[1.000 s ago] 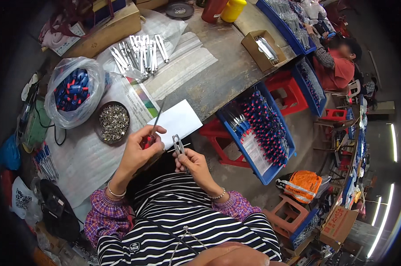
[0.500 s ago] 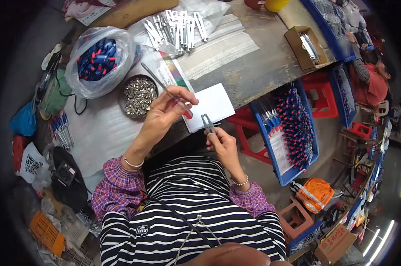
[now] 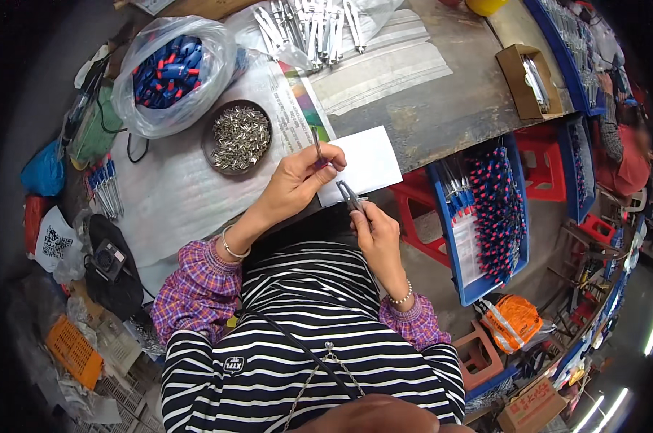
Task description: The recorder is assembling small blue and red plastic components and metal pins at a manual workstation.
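Pinched between thumb and fingers of my left hand (image 3: 297, 180) is a screwdriver (image 3: 316, 141). Its thin dark shaft rises above the fingers, while the handle is hidden in the hand. Lower and to the right, my right hand (image 3: 375, 229) is closed around a grey metal plier-jaw piece (image 3: 348, 193), two narrow prongs pointing up and left. The two hands are close together but apart, over the near edge of the table and a white sheet of paper (image 3: 373, 160). To the left of them stands a round bowl (image 3: 205, 144) filled with small silver metal pins.
A clear plastic bag (image 3: 222, 50) of blue-and-red handles lies far left. Silver metal handle parts (image 3: 316, 32) are piled at the back. A blue tray (image 3: 465, 289) of blue-and-red tools sits by red stools (image 3: 420, 216) at right. Beyond is an open cardboard box (image 3: 518, 79).
The screwdriver has swung more upright in my left hand, and its red handle no longer shows. Both hands have shifted slightly right in view, and the table appears higher.
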Motion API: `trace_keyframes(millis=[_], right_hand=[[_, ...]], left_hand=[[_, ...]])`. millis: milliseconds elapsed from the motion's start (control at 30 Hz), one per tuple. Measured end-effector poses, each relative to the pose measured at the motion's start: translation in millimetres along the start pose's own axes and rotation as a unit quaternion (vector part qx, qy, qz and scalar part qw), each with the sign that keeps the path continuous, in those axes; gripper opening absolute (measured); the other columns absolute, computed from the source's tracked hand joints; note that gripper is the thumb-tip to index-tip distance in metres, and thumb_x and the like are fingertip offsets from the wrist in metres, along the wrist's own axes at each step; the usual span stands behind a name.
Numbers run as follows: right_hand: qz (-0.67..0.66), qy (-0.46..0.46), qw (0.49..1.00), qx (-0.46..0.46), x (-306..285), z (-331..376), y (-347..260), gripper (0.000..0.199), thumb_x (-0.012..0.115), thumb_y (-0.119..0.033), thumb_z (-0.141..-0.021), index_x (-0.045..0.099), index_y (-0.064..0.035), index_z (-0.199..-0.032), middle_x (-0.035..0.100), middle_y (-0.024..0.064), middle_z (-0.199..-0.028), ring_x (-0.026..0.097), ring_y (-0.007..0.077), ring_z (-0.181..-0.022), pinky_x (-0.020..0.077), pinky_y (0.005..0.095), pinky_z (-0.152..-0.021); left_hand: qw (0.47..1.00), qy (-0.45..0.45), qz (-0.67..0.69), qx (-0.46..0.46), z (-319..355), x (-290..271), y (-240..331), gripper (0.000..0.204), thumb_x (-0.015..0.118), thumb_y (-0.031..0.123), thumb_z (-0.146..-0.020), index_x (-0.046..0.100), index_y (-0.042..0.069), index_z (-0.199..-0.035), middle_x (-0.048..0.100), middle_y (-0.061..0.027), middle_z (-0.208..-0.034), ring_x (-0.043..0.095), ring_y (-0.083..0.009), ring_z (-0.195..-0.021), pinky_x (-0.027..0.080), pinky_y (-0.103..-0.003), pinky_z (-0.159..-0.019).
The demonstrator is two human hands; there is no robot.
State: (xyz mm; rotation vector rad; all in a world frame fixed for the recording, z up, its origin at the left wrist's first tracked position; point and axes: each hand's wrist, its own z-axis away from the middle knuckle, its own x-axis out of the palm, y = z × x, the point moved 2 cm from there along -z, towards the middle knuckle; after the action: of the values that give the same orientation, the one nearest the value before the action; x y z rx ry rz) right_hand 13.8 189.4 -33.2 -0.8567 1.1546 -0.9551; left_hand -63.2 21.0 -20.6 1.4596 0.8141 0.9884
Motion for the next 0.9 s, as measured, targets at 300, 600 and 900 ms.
trace_keyframes(millis=[300, 600, 900], right_hand=[[0.157, 0.028, 0.978, -0.137, -6, 13, 1, 0.012, 0.055, -0.001, -0.083, 0.052, 0.0013, -0.094, 0.052, 0.0162, -0.072, 0.055, 0.0336, -0.067, 0.0441, 0.0405, -0.057], [0.179, 0.015, 0.974, -0.135, -4, 7, 2, 0.017, 0.056, 0.002, -0.081, 0.054, 0.002, -0.098, 0.053, 0.0173, -0.073, 0.055, 0.0364, -0.065, 0.0427, 0.0416, -0.055], [0.156, 0.023, 0.978, -0.137, -2, 8, 3, 0.02, 0.056, 0.004, -0.08, 0.054, 0.0013, -0.1, 0.052, 0.019, -0.074, 0.054, 0.038, -0.066, 0.0414, 0.0422, -0.055]], left_hand=[[0.991, -0.01, -0.131, 0.0, 0, 2, 8, 0.011, 0.05, 0.006, -0.092, 0.053, 0.0, -0.102, 0.056, -0.0038, -0.089, 0.053, -0.01, -0.085, 0.042, -0.023, -0.079], [0.991, -0.053, -0.116, 0.031, 9, 6, 19, 0.011, 0.049, -0.005, -0.086, 0.052, 0.001, -0.095, 0.057, -0.0114, -0.09, 0.057, -0.0215, -0.088, 0.044, -0.035, -0.085], [0.994, -0.053, -0.096, 0.029, 13, 18, -1, 0.01, 0.05, -0.006, -0.085, 0.051, 0.002, -0.09, 0.055, -0.0097, -0.087, 0.053, -0.0178, -0.08, 0.044, -0.029, -0.074]])
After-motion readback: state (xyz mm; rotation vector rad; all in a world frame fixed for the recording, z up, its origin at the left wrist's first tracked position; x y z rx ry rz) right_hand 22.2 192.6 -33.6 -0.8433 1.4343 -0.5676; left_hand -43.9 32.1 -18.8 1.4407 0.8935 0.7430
